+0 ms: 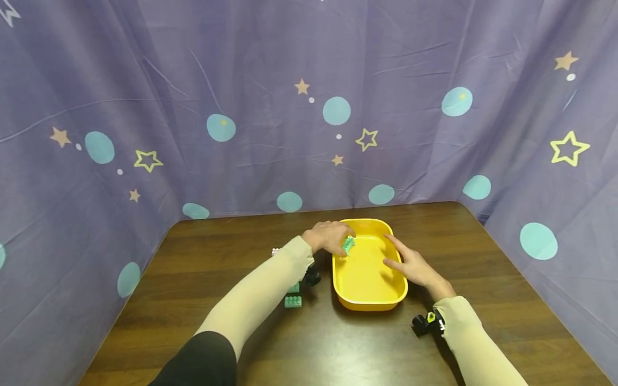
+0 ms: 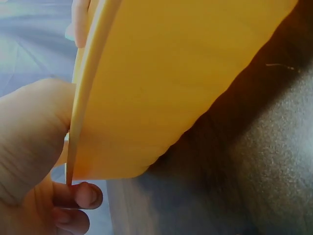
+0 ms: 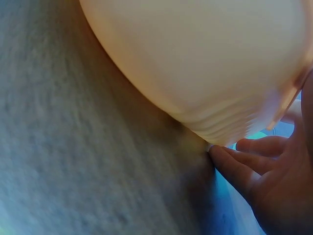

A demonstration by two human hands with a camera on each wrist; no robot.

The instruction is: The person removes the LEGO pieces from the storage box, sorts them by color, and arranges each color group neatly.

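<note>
A yellow tray stands on the wooden table, and its outer wall fills much of the left wrist view. My left hand reaches over the tray's left rim and pinches a green toy building brick between thumb and fingers, just inside the tray. In the left wrist view the brick is hidden behind the wall. On the other side, my right hand is at the tray's right rim with its fingers apart and extended. In the right wrist view, that hand's fingers lie close by the tray's outer side.
Two more green bricks lie on the table beside my left forearm, one partly hidden. A pale pink brick shows just beyond that sleeve. A purple patterned curtain hangs behind the table and at its sides.
</note>
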